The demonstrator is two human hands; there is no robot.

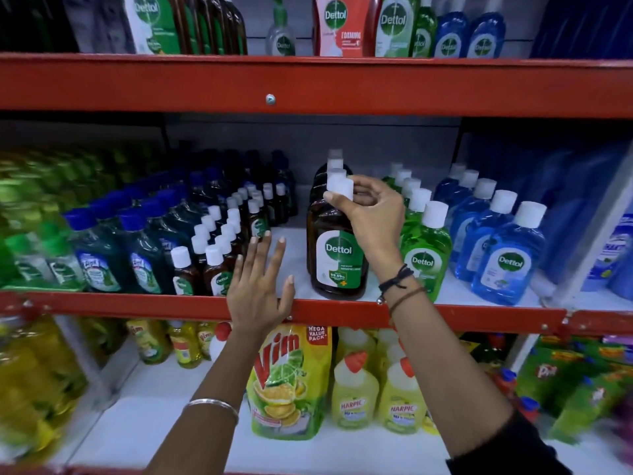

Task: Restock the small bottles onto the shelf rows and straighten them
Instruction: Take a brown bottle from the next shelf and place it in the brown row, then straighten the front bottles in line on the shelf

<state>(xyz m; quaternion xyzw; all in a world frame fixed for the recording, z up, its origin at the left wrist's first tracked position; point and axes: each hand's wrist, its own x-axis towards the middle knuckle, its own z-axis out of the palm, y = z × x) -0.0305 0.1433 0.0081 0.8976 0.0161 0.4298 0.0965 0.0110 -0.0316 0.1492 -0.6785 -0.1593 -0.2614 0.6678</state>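
Note:
Small brown Dettol bottles (219,265) with white caps stand in rows on the middle shelf (137,303), left of centre. A larger brown Dettol bottle (337,258) heads a row just to their right. My right hand (371,214) grips that bottle by its white cap and neck. My left hand (258,286) is flat and open, fingers spread, over the bare white strip between the small bottles and the large one, its side next to the front small bottle. It holds nothing.
Green Dettol bottles (424,255) and blue ones (503,265) stand to the right. Dark green bottles with blue caps (99,255) fill the left. A red shelf beam (308,87) hangs above. Below are a Vim pouch (287,382) and Harpic bottles (354,395).

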